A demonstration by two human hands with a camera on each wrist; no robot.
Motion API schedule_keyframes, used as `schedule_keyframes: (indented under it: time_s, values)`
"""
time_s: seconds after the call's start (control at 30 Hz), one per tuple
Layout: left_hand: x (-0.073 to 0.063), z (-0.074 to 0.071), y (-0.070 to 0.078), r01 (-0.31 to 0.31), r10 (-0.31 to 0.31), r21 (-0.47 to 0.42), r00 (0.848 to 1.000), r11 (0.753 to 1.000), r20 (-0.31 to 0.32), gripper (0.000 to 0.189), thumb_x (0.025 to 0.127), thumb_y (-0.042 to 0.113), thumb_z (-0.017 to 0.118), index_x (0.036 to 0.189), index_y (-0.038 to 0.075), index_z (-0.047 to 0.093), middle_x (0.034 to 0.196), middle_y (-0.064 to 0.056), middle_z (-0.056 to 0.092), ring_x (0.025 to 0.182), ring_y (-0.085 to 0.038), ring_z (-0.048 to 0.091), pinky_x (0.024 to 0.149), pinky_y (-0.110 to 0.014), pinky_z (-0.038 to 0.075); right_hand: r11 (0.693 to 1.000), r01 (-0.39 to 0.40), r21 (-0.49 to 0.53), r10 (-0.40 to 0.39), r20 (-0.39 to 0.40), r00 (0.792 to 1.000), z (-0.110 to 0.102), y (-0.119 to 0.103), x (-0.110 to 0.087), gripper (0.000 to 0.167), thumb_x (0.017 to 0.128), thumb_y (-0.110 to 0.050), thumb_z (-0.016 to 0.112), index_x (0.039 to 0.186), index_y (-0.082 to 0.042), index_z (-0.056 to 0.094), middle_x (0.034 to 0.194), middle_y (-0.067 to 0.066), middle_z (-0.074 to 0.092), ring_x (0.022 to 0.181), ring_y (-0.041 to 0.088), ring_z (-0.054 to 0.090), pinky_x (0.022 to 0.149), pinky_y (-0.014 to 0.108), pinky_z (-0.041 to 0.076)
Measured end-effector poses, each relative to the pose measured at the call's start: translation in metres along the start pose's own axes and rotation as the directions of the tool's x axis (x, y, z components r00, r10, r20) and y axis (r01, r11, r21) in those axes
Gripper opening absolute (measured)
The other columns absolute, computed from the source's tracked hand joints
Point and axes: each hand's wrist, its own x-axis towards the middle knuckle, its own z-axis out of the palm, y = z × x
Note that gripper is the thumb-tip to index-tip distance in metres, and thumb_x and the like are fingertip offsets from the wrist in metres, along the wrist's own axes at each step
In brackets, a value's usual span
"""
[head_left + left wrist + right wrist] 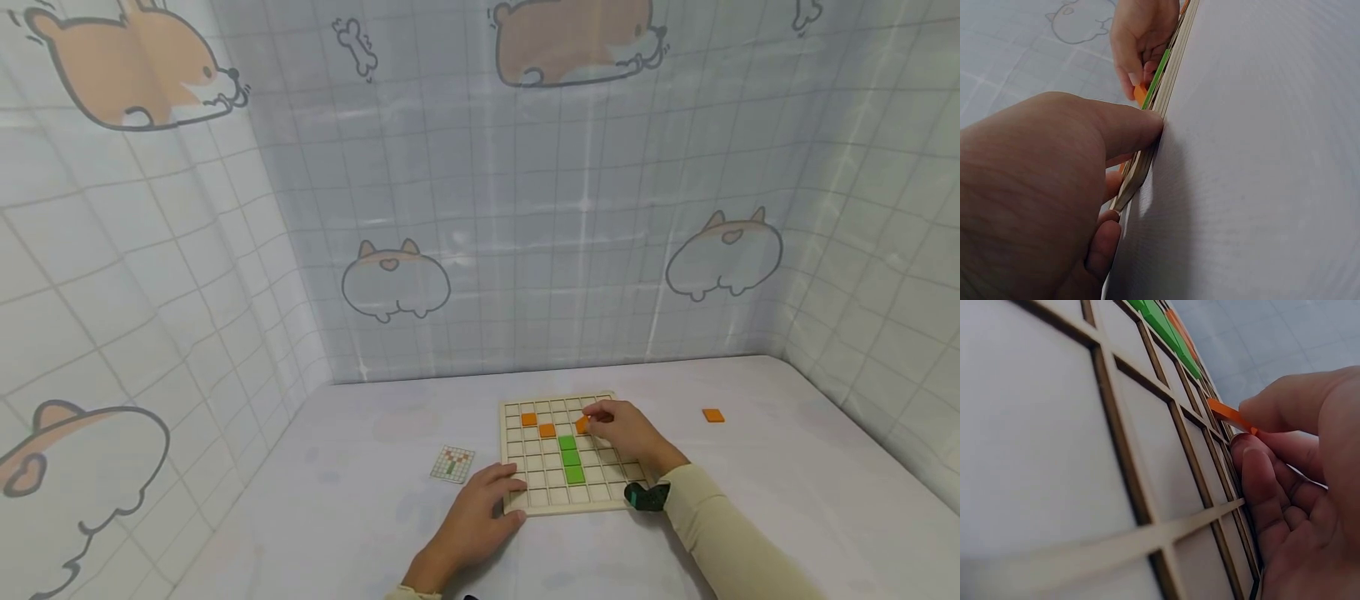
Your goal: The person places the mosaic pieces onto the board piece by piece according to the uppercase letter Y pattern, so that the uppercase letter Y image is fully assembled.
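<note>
A square wooden grid board [536, 497] lies on the table. My left hand [474, 518] holds its near left corner, thumb at the near edge and fingers at the left side. Between thumb and fingers my right hand [624, 432] pinches an orange square tile [582, 426] over the board's upper right part. In the right wrist view that orange tile [1229, 414] stands tilted, one end down at the grid. Two orange tiles [547, 431] sit in cells at the upper left. A column of green tiles [570, 458] runs down the middle.
Left of the board lies a small pattern card [452, 464] printed with a coloured grid. Another orange tile [713, 415] rests on the white table [360, 500], right of the board. Behind and at both sides hang tiled-pattern curtains [555, 192] with cartoon dogs.
</note>
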Motion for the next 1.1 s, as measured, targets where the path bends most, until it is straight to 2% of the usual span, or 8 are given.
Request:
schedule_keyframes:
  time_s: [0.2, 1.1]
  values:
    - [-0.0006, -0.0007, 0.0001, -0.018, 0.018, -0.002, 1.0, 1.0, -0.008, 0.034, 0.092, 0.03, 0.068, 0.123, 0.019, 0.07, 0.144, -0.001, 0.054, 0.138, -0.028, 0.043, 0.113, -0.054, 0.034, 1.0, -0.004, -0.015, 0.004, -0.005, 1.0, 0.0012, 0.0007, 0.0018, 0.03, 0.096, -0.015, 0.065, 0.124, -0.004, 0.068, 0.106, 0.001, 0.067, 0.098, 0.017, 0.061, 0.088, 0.041, 0.052]
    - [-0.0011, -0.0022, 0.0019, -0.006, 0.006, -0.002, 1.0, 1.0, -0.002, 0.033, 0.092, 0.03, 0.069, 0.123, 0.019, 0.07, 0.144, 0.0, 0.053, 0.138, -0.027, 0.043, 0.113, -0.053, 0.034, 0.999, 0.004, -0.033, -0.005, -0.021, 1.0, 0.0042, 0.0009, 0.0024, 0.029, 0.094, -0.014, 0.069, 0.121, -0.004, 0.07, 0.102, 0.0, 0.067, 0.096, 0.017, 0.061, 0.087, 0.04, 0.052]
